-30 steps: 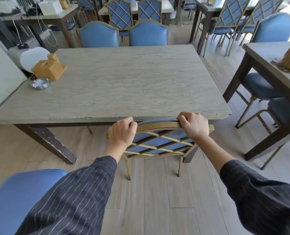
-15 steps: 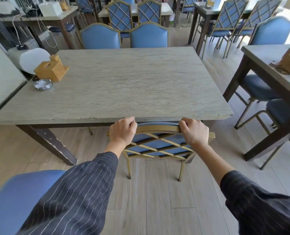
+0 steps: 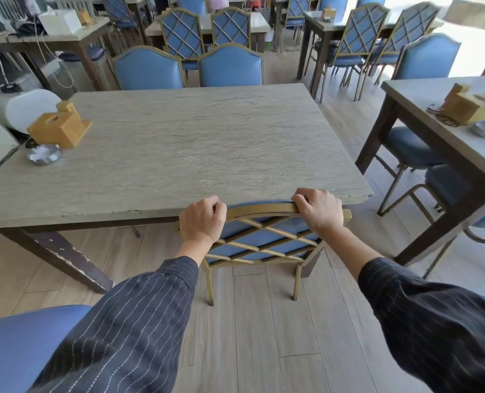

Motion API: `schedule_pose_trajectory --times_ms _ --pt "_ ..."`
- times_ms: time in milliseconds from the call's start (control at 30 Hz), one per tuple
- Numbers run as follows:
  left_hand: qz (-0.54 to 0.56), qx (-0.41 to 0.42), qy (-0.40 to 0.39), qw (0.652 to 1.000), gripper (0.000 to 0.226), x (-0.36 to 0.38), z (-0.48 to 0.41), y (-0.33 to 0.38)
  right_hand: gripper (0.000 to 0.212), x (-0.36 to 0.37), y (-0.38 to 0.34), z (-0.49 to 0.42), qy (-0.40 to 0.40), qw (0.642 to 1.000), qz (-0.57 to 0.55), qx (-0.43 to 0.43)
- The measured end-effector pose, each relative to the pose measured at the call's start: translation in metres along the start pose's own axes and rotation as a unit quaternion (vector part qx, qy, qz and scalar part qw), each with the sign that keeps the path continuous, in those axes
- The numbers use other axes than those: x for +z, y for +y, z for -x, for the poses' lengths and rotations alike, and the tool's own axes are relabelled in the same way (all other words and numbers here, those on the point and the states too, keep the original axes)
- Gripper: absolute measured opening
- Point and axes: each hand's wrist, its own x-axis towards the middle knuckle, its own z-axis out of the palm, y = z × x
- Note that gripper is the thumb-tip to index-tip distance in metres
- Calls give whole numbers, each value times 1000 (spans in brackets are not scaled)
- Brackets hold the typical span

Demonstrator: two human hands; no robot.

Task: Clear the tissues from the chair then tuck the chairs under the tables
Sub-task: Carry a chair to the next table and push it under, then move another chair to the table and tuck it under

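Note:
A blue chair (image 3: 261,239) with a gold lattice back stands at the near edge of the grey stone-top table (image 3: 196,143), its seat hidden under the tabletop. My left hand (image 3: 203,219) grips the left end of the chair's top rail. On the right end of the same rail, my right hand (image 3: 319,209) is closed too. The top of the backrest touches or nearly touches the table's edge. No tissues are visible on this chair.
A second blue chair (image 3: 17,344) stands at my lower left, away from the table. On the table's left end sit a wooden tissue box (image 3: 58,126) and a metal ashtray (image 3: 44,154). Two blue chairs (image 3: 190,68) face me across the table. Another table (image 3: 445,131) with chairs stands to the right.
Both hands keep their grip on the chair's back. The chair has stayed against the table's near edge, while my view has tilted slightly upward.

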Motion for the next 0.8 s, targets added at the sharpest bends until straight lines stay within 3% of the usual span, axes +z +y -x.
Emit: schedule_pose_trajectory --times_ms 800 --pt "-20 9 15 1000 36 12 6 13 44 -1 20 -12 -11 1000 10 -2"
